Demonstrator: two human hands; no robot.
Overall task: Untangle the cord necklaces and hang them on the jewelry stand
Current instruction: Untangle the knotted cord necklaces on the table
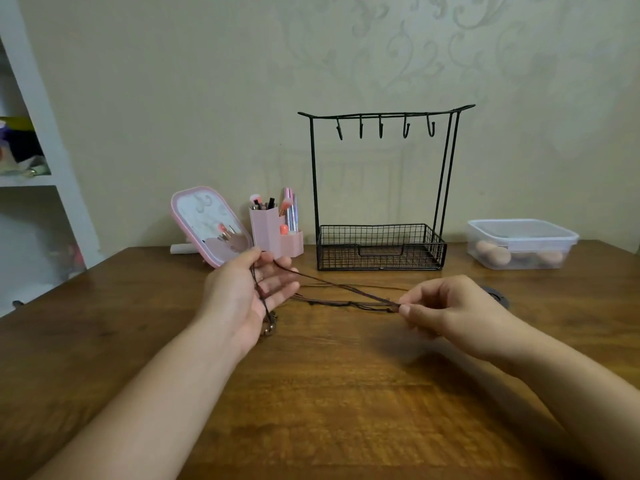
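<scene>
Thin dark brown cord necklaces (341, 292) stretch in a tangle between my two hands, just above the wooden table (311, 393). My left hand (249, 292) holds one end, with cords pinched at the thumb and running down over the palm to a small pendant (271, 323) hanging below. My right hand (446, 311) pinches the other end between thumb and forefinger. The black wire jewelry stand (381, 188) stands behind, with several bare hooks on its top bar and a mesh basket at its base.
A pink tilted mirror (207, 223) and a pink holder with makeup brushes (277, 230) sit left of the stand. A clear lidded box of sponges (519, 244) stands at the right. A white shelf unit (38, 168) flanks the table's left.
</scene>
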